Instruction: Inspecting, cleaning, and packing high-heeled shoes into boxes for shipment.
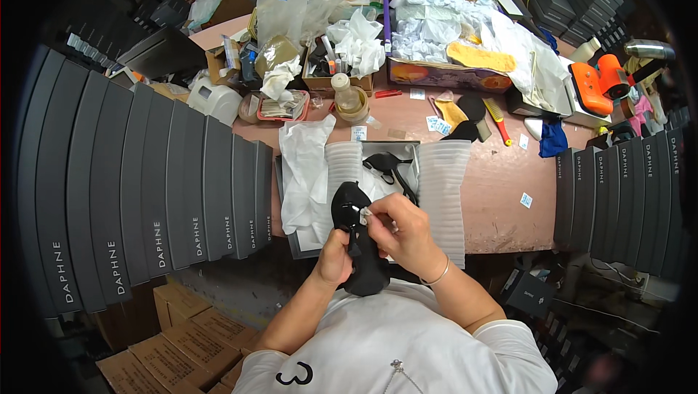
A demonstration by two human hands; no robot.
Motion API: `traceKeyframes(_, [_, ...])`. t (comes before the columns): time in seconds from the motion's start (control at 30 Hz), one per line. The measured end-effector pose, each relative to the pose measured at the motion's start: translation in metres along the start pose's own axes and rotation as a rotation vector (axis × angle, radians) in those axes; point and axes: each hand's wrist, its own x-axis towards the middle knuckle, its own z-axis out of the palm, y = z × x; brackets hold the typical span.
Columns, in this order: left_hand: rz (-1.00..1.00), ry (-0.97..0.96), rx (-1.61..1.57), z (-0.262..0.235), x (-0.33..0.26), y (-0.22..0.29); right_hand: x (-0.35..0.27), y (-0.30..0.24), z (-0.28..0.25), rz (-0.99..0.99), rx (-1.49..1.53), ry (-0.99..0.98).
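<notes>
My left hand (334, 257) is wrapped round the side of a black shoe (369, 272), held upright close to my chest. The thumb and fingers of my right hand (402, 227) pinch a small whitish wad (365, 214) against the shoe's shiny upper part; whether it is paper or cloth is hard to make out. Behind the shoe lies an open grey shoebox (292, 243), lined with white tissue paper (307, 176). A second black strappy shoe (389, 164) rests in it. Ribbed white foam sheets (445, 198) cover the box's right side.
Tall stacks of grey shoeboxes flank me at left (149, 190) and right (618, 201). At the back of the pink table (502, 219) stand a carton of paper (451, 74), a glue bottle (345, 96), a yellow-and-red brush (499, 122) and an orange heat tool (592, 89). Cardboard cartons (182, 350) sit below left.
</notes>
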Motion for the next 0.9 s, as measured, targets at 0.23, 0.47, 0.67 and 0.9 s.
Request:
traceKeyframes(0.23, [0.008, 0.129, 0.078, -0.016, -0.004, -0.010, 0.006, 0.002, -0.001, -0.077, -0.043, -0.022])
traceKeyframes(0.47, [0.043, 0.285, 0.112, -0.011, -0.003, -0.016, 0.014, -0.007, -0.005, -0.158, -0.103, -0.065])
traceKeyframes(0.67, [0.113, 0.452, 0.173, -0.002, 0.001, -0.017, 0.016, -0.011, -0.004, -0.201, -0.104, -0.118])
traceKeyframes(0.9, [0.056, 0.323, 0.142, -0.005, -0.005, -0.012, 0.020, -0.009, -0.005, -0.245, -0.178, -0.142])
